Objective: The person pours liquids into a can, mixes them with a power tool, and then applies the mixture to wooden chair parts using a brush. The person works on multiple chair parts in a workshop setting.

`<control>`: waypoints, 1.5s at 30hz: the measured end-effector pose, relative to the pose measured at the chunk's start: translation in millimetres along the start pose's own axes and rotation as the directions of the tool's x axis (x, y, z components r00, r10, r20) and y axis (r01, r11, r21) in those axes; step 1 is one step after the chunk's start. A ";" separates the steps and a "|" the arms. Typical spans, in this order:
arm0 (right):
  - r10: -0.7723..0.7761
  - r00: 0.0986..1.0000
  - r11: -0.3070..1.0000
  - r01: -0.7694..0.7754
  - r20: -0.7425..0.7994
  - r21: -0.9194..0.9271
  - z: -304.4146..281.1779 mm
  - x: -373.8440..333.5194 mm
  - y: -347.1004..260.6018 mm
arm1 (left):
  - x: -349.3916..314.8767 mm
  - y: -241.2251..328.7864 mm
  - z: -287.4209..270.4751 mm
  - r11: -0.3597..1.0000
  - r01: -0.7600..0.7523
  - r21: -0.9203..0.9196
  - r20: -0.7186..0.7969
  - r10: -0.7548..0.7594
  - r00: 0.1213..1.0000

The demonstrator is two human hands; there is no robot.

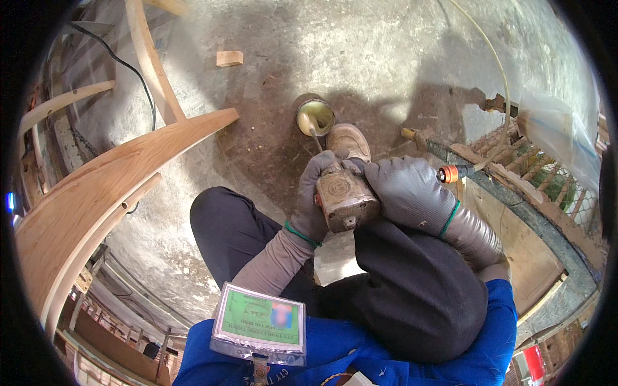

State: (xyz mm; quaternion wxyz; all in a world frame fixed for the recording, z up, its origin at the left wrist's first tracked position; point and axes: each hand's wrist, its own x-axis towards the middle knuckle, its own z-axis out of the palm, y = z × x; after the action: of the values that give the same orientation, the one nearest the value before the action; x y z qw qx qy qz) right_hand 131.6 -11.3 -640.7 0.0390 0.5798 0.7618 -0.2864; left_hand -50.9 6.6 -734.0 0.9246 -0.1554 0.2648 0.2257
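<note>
I clasp the scuffed, brown-grey, blocky metal tool between my grey-gloved left hand and right hand, near side of the round open can, expecting heavy, rigid handling, best held by both sides.

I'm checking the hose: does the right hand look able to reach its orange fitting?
Probably yes: nothing visible blocks the orange fitting beside the right hand, though that hand holds the tool.

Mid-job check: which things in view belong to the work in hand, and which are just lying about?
Likely in use:
metal tool, held by left hand and right hand
can, with rod inside

Apparently lying about:
small wood block
black cable
clear plastic sheet
</note>
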 end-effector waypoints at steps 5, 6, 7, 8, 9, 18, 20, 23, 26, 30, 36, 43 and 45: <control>0.035 0.999 0.999 -0.035 -0.001 0.016 -5.7 -3.9 -0.9 | 4.0 -3.8 16.6 0.998 0.047 -0.029 0.017 -0.046 0.999; 0.041 0.999 0.999 -0.041 0.005 0.027 -6.7 -5.4 -0.8 | 2.1 -5.7 21.5 0.999 0.035 0.009 0.019 -0.035 0.999; 0.042 0.999 0.999 -0.042 0.000 0.003 -8.3 -6.3 -1.1 | 1.6 -6.9 23.8 0.999 0.022 0.047 0.021 -0.023 1.000; 0.040 0.999 0.999 -0.040 -0.005 -0.020 -10.4 -6.9 -2.3 | 3.2 -6.7 22.0 0.999 0.043 0.002 0.029 -0.043 0.999; 0.037 0.999 0.998 -0.037 -0.010 -0.044 -12.0 -6.8 -3.1 | 6.6 -5.5 19.6 0.997 0.064 -0.042 0.039 -0.062 0.997; 0.011 0.999 0.988 -0.019 -0.052 -0.156 -13.0 2.3 -4.1 | 14.2 3.4 14.7 0.992 0.093 -0.084 -0.025 -0.096 0.995; 0.023 1.000 0.986 -0.026 -0.016 -0.163 -9.1 3.6 -2.5 | 13.7 4.1 13.7 0.993 0.094 -0.075 -0.042 -0.097 0.994; 0.044 0.999 0.979 -0.043 0.003 -0.201 -5.4 2.3 -4.9 | 12.4 6.3 6.9 0.995 0.086 -0.053 -0.020 -0.087 0.996; 0.052 0.999 0.977 -0.051 0.000 -0.205 -2.9 1.5 -6.0 | 14.3 6.0 7.5 0.995 0.061 -0.073 0.042 -0.058 0.997; -0.011 0.993 0.986 -0.009 -0.118 -0.169 -2.8 0.9 -3.7 | 8.4 7.6 12.5 1.000 0.023 0.006 0.054 -0.023 0.998; 0.033 0.999 0.981 -0.036 -0.019 -0.191 8.1 2.7 -3.9 | 10.8 10.3 7.8 0.998 0.027 -0.054 0.016 -0.026 1.000; -0.059 0.992 0.988 0.043 -0.110 -0.149 8.0 3.9 -6.1 | -3.2 10.2 -1.4 0.999 0.004 0.043 -0.030 -0.003 1.000; -0.036 0.998 0.992 0.030 -0.049 -0.120 4.5 2.1 -8.4 | -4.3 3.0 -8.0 1.000 -0.019 -0.001 -0.015 0.019 1.000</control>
State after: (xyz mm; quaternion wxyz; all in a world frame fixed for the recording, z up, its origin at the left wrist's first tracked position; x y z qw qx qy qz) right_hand 122.1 -13.1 -642.0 0.0491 0.5708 0.7878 -0.2261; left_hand -59.0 4.4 -738.6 0.9202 -0.1551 0.2732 0.2334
